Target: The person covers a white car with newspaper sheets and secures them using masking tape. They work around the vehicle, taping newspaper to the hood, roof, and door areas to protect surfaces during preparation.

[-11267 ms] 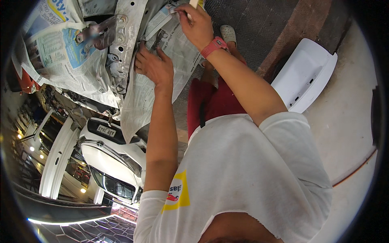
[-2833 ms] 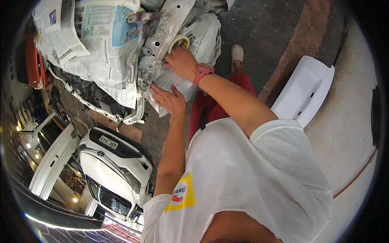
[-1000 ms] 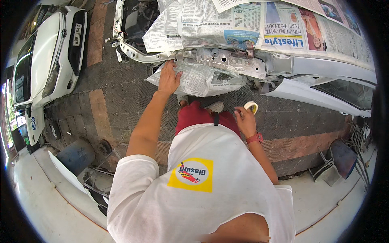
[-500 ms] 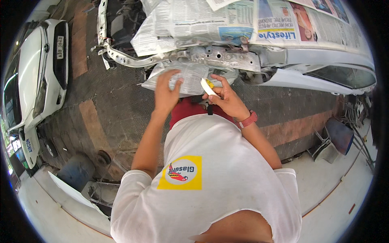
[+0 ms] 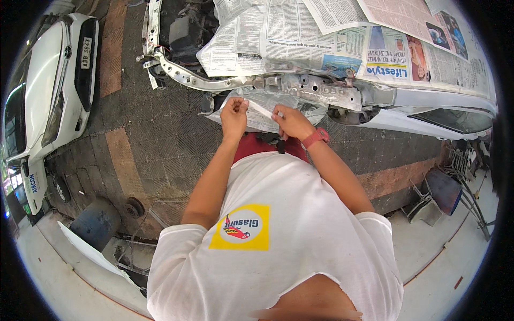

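A short strip of white masking tape [image 5: 259, 108] is stretched between my hands, in front of my waist. My left hand [image 5: 234, 117] pinches its free end between thumb and fingertips. My right hand [image 5: 292, 123] is closed at the other end, around the tape roll, which my fingers and the back of the hand mostly hide. Just beyond and beneath the strip hangs newspaper under clear plastic [image 5: 289, 101], attached along the front of a stripped car. The bare metal front frame [image 5: 316, 88] of that car runs across just past my hands.
Newspaper sheets [image 5: 289, 32] cover the car's far side, with a white body panel [image 5: 428, 101] at right. A white car [image 5: 51, 80] stands at left. A dark drum [image 5: 96, 222] and a loose white panel [image 5: 91, 249] are at lower left; a chair [image 5: 423, 206] is at right.
My left hand has come right and taken hold of the tape end, and a strip now spans both hands. The right hand has turned over the roll. The view has shifted slightly.
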The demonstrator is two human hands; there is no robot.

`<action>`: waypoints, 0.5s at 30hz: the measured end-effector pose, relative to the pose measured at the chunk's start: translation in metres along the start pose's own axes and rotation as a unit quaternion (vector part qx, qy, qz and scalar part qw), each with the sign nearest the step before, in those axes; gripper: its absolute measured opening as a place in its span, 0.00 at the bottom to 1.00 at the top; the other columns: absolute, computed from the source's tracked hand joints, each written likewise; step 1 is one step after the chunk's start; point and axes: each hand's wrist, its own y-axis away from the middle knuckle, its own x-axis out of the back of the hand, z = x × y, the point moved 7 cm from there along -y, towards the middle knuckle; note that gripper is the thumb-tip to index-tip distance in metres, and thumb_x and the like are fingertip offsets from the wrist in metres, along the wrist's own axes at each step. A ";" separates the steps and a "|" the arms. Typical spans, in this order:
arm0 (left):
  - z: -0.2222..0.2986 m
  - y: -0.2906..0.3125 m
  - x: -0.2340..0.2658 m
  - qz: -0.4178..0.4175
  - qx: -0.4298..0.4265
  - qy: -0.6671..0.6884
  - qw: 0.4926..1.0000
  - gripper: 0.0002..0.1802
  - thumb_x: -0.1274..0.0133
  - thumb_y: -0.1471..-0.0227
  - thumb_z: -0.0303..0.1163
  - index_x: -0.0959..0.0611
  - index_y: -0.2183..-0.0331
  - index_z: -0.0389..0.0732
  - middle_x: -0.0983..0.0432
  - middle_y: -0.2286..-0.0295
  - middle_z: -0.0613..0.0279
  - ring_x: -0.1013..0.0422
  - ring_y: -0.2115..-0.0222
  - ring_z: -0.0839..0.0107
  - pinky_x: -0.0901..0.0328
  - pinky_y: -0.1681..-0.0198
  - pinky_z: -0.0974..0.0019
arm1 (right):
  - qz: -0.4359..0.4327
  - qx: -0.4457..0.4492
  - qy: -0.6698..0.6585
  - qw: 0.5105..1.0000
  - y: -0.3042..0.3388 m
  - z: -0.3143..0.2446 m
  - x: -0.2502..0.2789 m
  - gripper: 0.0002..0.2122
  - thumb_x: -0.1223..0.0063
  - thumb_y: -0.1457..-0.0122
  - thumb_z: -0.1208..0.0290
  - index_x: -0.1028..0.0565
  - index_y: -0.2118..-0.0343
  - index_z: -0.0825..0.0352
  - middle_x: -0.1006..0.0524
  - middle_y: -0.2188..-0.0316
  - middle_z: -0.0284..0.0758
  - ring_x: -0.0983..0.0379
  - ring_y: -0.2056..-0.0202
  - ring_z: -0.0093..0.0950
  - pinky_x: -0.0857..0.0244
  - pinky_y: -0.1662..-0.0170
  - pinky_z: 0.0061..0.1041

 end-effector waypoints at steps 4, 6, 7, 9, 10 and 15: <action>-0.028 -0.028 -0.008 0.044 0.067 0.039 0.996 0.11 0.31 0.40 0.29 0.13 0.60 0.32 0.15 0.69 0.63 0.23 0.68 0.76 0.28 0.62 0.71 | 0.093 -0.031 -0.024 0.995 -0.028 -0.002 -0.003 0.13 0.46 0.28 0.62 0.21 0.58 0.69 0.18 0.82 0.40 0.21 0.86 0.31 0.28 0.77 0.32; -0.032 -0.038 -0.012 0.066 0.058 0.085 0.993 0.12 0.30 0.41 0.30 0.12 0.60 0.31 0.14 0.68 0.62 0.22 0.68 0.76 0.28 0.61 0.70 | 0.106 -0.055 -0.053 0.991 -0.035 -0.002 -0.006 0.14 0.45 0.28 0.62 0.20 0.58 0.70 0.17 0.82 0.40 0.21 0.86 0.31 0.27 0.76 0.32; -0.036 -0.040 -0.014 0.076 0.072 0.104 0.989 0.13 0.29 0.42 0.30 0.12 0.61 0.31 0.14 0.67 0.61 0.21 0.68 0.75 0.27 0.61 0.70 | 0.109 -0.056 -0.060 0.991 -0.037 -0.003 -0.008 0.14 0.44 0.28 0.62 0.20 0.58 0.70 0.17 0.82 0.40 0.22 0.86 0.30 0.29 0.77 0.31; -0.039 -0.043 -0.016 0.093 0.074 0.142 0.983 0.13 0.28 0.43 0.29 0.12 0.62 0.31 0.14 0.67 0.60 0.21 0.68 0.75 0.27 0.62 0.70 | 0.127 -0.055 -0.073 0.988 -0.040 -0.004 -0.009 0.14 0.42 0.29 0.61 0.21 0.57 0.70 0.18 0.82 0.41 0.24 0.87 0.28 0.31 0.80 0.30; -0.041 -0.045 -0.018 0.092 0.079 0.167 0.978 0.12 0.28 0.44 0.29 0.12 0.62 0.30 0.14 0.67 0.60 0.21 0.68 0.75 0.27 0.62 0.70 | 0.140 -0.051 -0.070 0.986 -0.042 -0.004 -0.009 0.14 0.42 0.29 0.61 0.20 0.56 0.70 0.18 0.82 0.41 0.24 0.87 0.28 0.32 0.80 0.30; -0.044 -0.051 -0.027 0.143 0.113 0.180 0.967 0.13 0.26 0.47 0.27 0.12 0.63 0.31 0.13 0.68 0.60 0.21 0.68 0.75 0.28 0.61 0.71 | 0.182 -0.050 -0.063 0.980 -0.049 0.001 -0.010 0.15 0.41 0.30 0.61 0.19 0.55 0.71 0.17 0.82 0.41 0.25 0.87 0.28 0.33 0.82 0.31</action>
